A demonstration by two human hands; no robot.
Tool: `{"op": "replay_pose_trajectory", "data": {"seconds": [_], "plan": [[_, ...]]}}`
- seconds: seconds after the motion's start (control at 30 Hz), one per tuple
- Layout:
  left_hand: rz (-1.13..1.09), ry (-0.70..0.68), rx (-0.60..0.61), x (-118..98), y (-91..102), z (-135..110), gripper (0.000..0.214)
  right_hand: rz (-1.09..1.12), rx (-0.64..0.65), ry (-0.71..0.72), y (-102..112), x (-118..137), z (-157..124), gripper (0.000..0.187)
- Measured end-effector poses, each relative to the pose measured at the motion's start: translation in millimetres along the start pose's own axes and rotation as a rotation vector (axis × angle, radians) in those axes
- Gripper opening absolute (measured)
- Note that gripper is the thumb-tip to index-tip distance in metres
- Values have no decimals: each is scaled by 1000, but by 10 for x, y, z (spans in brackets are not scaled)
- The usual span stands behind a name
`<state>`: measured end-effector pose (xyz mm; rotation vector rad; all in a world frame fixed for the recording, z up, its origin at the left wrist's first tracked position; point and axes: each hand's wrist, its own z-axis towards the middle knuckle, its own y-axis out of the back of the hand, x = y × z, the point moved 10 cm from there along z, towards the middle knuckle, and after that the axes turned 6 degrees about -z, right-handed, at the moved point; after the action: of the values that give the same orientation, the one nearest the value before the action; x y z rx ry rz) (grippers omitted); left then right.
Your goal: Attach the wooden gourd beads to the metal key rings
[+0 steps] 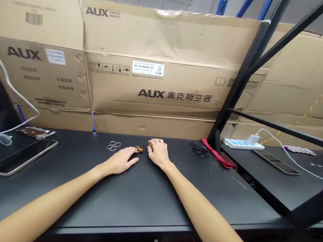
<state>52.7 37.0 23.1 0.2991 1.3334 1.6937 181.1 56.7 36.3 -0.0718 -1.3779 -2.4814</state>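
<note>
My left hand (119, 161) rests palm down on the black table (147, 196), its fingertips close to a small brown wooden gourd-shaped bead piece (139, 148). My right hand (158, 153) lies just to the right of that piece, with curled fingers. A small brown bead (150, 145) shows at its fingertips, partly hidden, and I cannot tell whether it is gripped. Several thin metal rings (114, 145) lie in a small group beyond my left hand.
Several black rings (200, 150) and a red strap (217, 154) lie to the right. Further right are a white power strip (242, 144) with a charger and a phone (275, 162). A tablet (20, 156) lies at left. Flattened AUX cardboard boxes (161, 67) stand behind.
</note>
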Motion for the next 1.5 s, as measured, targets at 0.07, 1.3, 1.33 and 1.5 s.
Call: {"op": "replay_pose_trajectory", "data": {"seconds": [0.07,1.3,1.33,1.5], "plan": [[-40,-18,0,-52,48,-67,38,57,-4,76,9,127,-10,25],[-116,10,-147,4,313,26,18,871,325,0,-302,242,-23,18],[-133,13,-148,11,315,26,18,860,321,-7,-305,232,-22,19],[-243,71,-152,104,326,27,20,738,281,31,-273,217,-30,20]]}}
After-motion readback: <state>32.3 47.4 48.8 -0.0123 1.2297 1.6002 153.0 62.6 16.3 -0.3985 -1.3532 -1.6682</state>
